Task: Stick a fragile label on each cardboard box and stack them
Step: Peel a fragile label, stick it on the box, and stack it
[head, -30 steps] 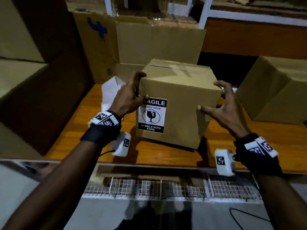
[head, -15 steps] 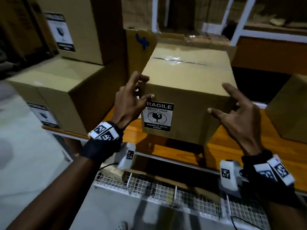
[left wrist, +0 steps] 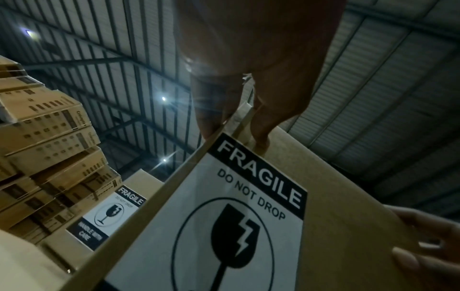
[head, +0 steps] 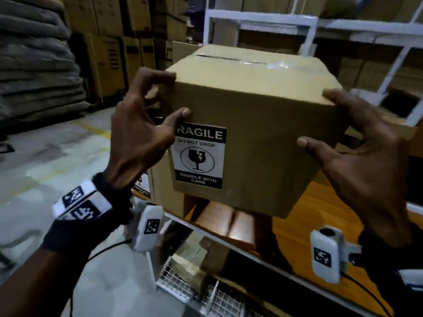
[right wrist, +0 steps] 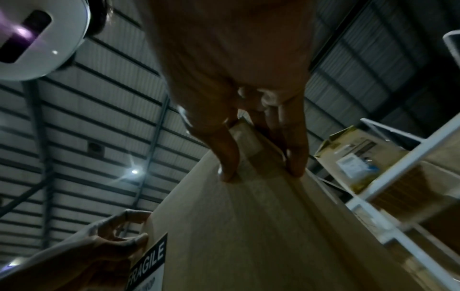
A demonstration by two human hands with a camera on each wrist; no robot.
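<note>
A brown taped cardboard box point(head: 263, 133) is held in the air above the wooden shelf. A black-and-white FRAGILE label point(head: 199, 156) is stuck on the left of its front face. My left hand point(head: 177, 93) grips the box's upper left edge, thumb on the front just above the label. My right hand point(head: 315, 117) grips the right edge, thumb on the front face. The left wrist view shows the label point(left wrist: 236, 216) up close, with my fingers point(left wrist: 261, 128) hooked over the box's top edge. The right wrist view shows my fingers point(right wrist: 229, 157) on the box point(right wrist: 248, 226).
A second labelled box point(left wrist: 109, 214) stands to the left, low behind the held one. Printed cartons point(head: 107, 60) are stacked at the back left. The wooden shelf point(head: 320, 213) lies under the box, a white rack frame point(head: 251, 17) behind it, and wire mesh point(head: 194, 289) below.
Both hands have lifted the box off the wooden shelf and carried it up and to the left. The view has swung left toward the stacked cartons.
</note>
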